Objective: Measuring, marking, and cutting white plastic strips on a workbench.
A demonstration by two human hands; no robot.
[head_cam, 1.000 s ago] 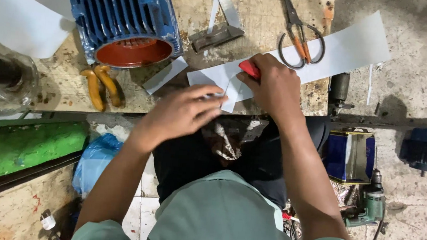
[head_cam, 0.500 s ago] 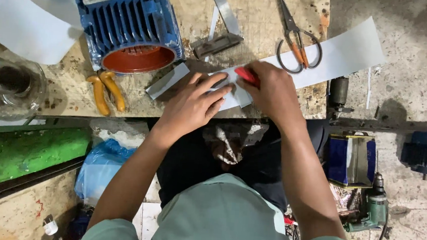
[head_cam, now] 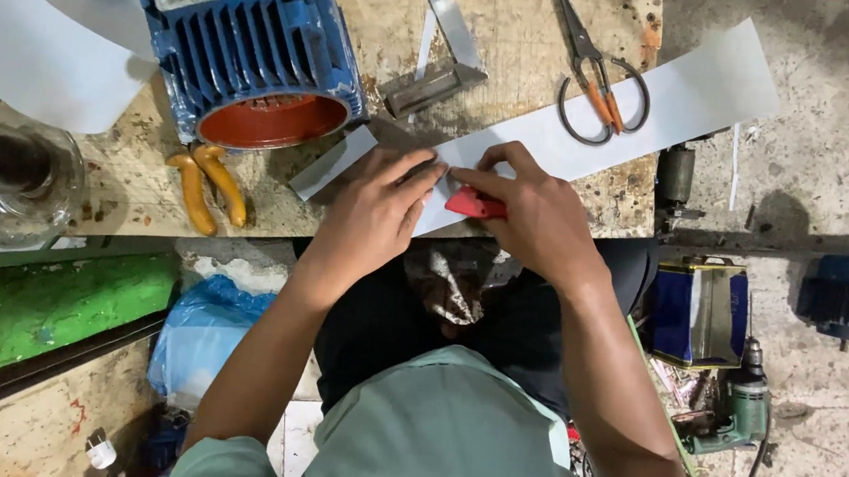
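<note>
A long white sheet strip [head_cam: 653, 105] lies across the worn wooden bench [head_cam: 519, 26]. My left hand [head_cam: 377, 210] presses flat on the strip's near end, fingers together. My right hand [head_cam: 531, 211] grips a small red-handled cutter [head_cam: 475, 205] at the strip's edge, right beside my left fingertips. A narrow grey offcut [head_cam: 330, 160] lies just left of my left hand.
A blue motor housing with a red-orange bore [head_cam: 257, 67] sits at the back left. Scissors with orange grips [head_cam: 595, 76] rest on the strip. A metal square [head_cam: 442, 60], yellow-handled pliers [head_cam: 207, 185], a glass jar [head_cam: 10, 180], a blue tin [head_cam: 699, 308] and a drill [head_cam: 737, 405] are around.
Both hands moved forward onto the bench. My left hand now presses on the strip beside the cutter instead of hovering off the bench edge.
</note>
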